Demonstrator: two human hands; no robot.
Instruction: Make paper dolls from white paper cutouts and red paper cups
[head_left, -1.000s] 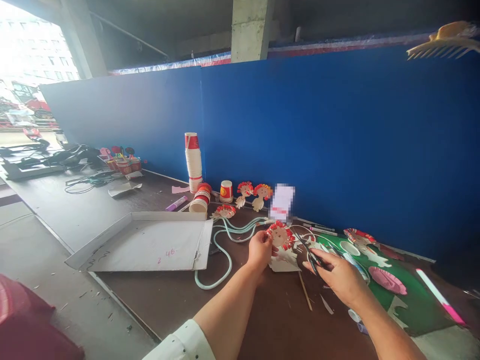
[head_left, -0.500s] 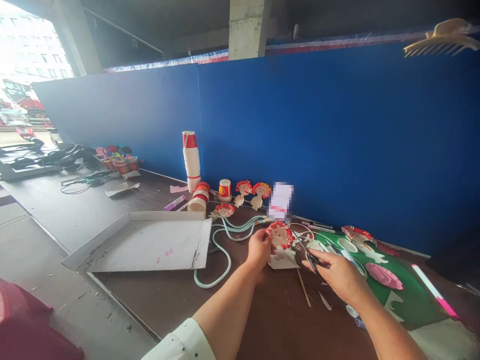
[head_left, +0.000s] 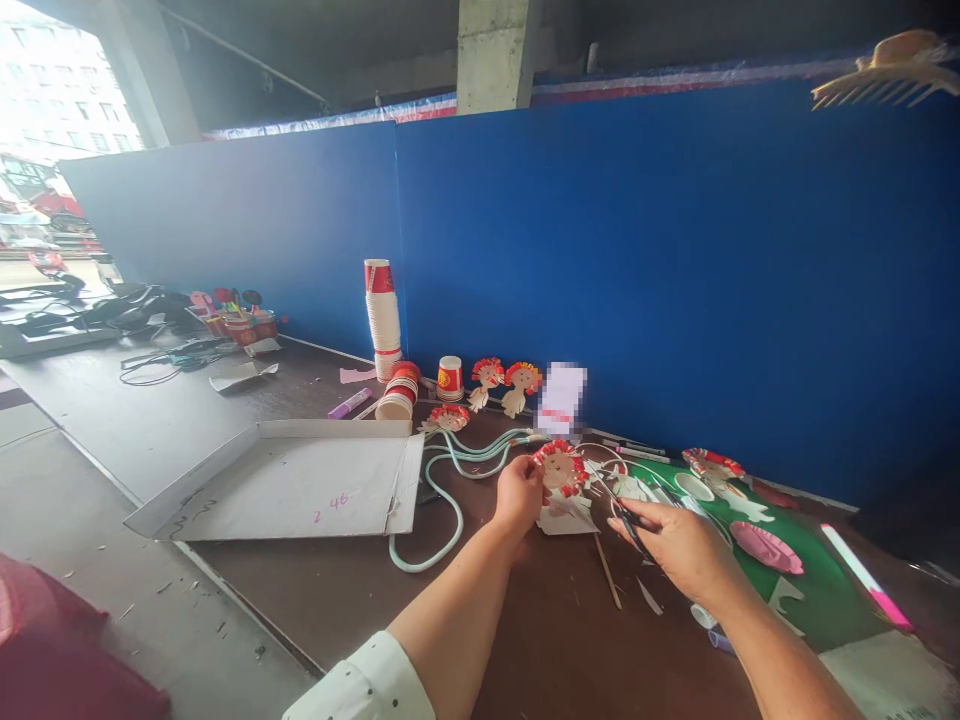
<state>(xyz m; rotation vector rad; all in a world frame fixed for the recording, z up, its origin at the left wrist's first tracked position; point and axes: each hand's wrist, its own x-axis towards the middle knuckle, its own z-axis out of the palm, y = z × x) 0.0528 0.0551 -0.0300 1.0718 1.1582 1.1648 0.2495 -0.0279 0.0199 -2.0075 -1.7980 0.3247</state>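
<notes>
Between the fingers of my left hand (head_left: pixel 523 494) is a paper-cup figure (head_left: pixel 559 468), a pale round face with a fringe of curled red strips. My right hand (head_left: pixel 679 545) grips black-handled scissors (head_left: pixel 636 530), their blades pointing at the right side of the red fringe. Whether the blades touch it I cannot tell. Below the figure, a cut piece of white paper (head_left: pixel 568 515) shows. A thin wooden stick (head_left: pixel 608 572) and a white paper scrap (head_left: pixel 649 597) lie on the brown table near my right hand.
A shallow white box lid (head_left: pixel 285 485) lies left, beside a looped pale-blue cord (head_left: pixel 457 530). Stacked paper cups (head_left: pixel 384 325) and finished-looking figures (head_left: pixel 520 388) stand by the blue partition (head_left: pixel 637 250). A green mat (head_left: pixel 825 600) at right carries a pink scalloped piece (head_left: pixel 766 548) and a marker (head_left: pixel 866 575).
My right hand and the scissors have shifted slightly to the right and down. My left hand still holds the figure in nearly the same place.
</notes>
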